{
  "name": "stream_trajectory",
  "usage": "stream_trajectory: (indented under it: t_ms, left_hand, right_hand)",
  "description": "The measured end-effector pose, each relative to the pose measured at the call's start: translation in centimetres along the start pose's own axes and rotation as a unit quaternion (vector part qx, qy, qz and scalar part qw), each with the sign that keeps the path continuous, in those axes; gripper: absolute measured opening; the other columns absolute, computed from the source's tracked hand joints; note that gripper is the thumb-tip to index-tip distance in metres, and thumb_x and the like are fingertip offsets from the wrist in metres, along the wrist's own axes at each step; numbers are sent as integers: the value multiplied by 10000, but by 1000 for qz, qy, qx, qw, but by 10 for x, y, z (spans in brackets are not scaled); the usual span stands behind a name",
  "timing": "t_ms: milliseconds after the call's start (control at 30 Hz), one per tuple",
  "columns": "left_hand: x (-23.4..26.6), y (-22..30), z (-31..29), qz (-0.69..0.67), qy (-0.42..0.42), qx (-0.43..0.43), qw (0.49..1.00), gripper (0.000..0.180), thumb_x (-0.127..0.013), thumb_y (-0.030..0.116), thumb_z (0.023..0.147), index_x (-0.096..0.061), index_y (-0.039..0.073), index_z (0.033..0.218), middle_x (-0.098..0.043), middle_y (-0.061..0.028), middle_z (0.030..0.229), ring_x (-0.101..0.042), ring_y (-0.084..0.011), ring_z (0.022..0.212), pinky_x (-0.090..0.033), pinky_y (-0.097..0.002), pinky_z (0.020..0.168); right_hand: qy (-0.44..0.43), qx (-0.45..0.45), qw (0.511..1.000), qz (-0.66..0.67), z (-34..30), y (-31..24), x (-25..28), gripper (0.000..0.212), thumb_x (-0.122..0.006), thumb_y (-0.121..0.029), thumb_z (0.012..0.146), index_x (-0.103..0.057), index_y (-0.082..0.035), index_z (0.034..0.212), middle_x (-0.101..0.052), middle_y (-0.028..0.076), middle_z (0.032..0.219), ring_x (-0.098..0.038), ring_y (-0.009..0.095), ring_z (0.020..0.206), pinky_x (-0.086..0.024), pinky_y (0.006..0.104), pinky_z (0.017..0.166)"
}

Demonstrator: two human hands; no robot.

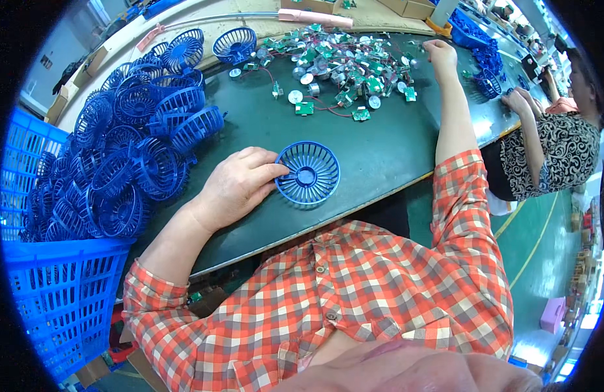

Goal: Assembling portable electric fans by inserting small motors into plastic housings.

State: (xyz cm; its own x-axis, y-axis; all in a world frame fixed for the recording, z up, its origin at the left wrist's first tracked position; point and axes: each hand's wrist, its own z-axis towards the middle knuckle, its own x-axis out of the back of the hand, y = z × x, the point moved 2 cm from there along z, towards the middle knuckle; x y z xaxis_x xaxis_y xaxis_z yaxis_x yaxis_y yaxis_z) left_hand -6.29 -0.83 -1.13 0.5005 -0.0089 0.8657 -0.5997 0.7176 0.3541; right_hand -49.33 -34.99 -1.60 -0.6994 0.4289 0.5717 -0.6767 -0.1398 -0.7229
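Note:
My left hand (pixel 240 179) is closed on the near rim of a round blue fan grille (pixel 307 176), thumb and fingers pinching its left side. The grille rests open side up on the green tabletop (pixel 250 130). My right arm reaches to the far right, where my right hand (pixel 442 57) is closed, its fingertips together beside the pile's right end. Whatever those fingertips hold is too small to make out. Small motors with green circuit boards and red wires (pixel 344 72) lie in a loose heap left of that hand.
A tall heap of blue grilles (pixel 132 117) rises at the left, above a blue plastic crate (pixel 60 294). One grille (pixel 234 46) sits apart at the back. A co-worker (pixel 550 153) works at the right, near more blue parts (pixel 488 59). A pink-wrapped bar (pixel 315 18) lies behind.

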Motion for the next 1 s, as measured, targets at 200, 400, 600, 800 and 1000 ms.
stream_trajectory:
  t_ms: [200, 400, 600, 800, 1000]
  left_hand:
    - [1, 0, 2, 2, -2, -5, 1000, 317, -743, 45, 775, -667, 72, 1081, -658, -126, 1102, -627, -324, 1053, -528, -420, 889]
    - [1, -2, -2, -1, -4, 5, 1000, 374, -726, -13, 735, -668, 65, 1097, -657, -136, 1113, -634, -338, 1060, -540, -425, 887]
    - [1, -1, 3, 5, -6, 3, 1000, 376, -724, -20, 731, -675, 60, 1095, -653, -143, 1126, -631, -340, 1068, -538, -423, 895]
    - [2, 0, 2, 10, 4, 2, 1000, 313, -744, 48, 777, -677, 73, 1082, -664, -128, 1106, -630, -322, 1058, -531, -415, 892]
    - [4, 3, 2, -7, -3, 10, 1000, 369, -723, -25, 728, -681, 58, 1085, -660, -141, 1105, -637, -337, 1051, -540, -421, 888]
  right_hand:
    - [-91, -25, 985, -143, 14, 17, -3, 392, -639, -422, 863, -760, -58, 940, -727, 103, 832, -674, 194, 676, -546, 346, 693]
    - [-41, 17, 986, -162, -13, -8, -24, 364, -665, -412, 853, -767, -72, 938, -726, 113, 840, -691, 241, 787, -529, 362, 769]
    - [50, -4, 970, 239, -9, -4, -15, 149, -710, -119, 831, -754, 1, 908, -710, 39, 864, -652, 153, 835, -513, 316, 714]
    - [60, 34, 882, 465, -10, -28, 3, 131, -654, -111, 908, -695, -39, 1009, -692, 57, 945, -641, 173, 863, -549, 359, 727]
    - [-107, 65, 759, 639, -26, -52, 24, 140, -619, -129, 970, -648, -16, 1046, -671, 111, 1030, -633, 224, 926, -536, 463, 866]
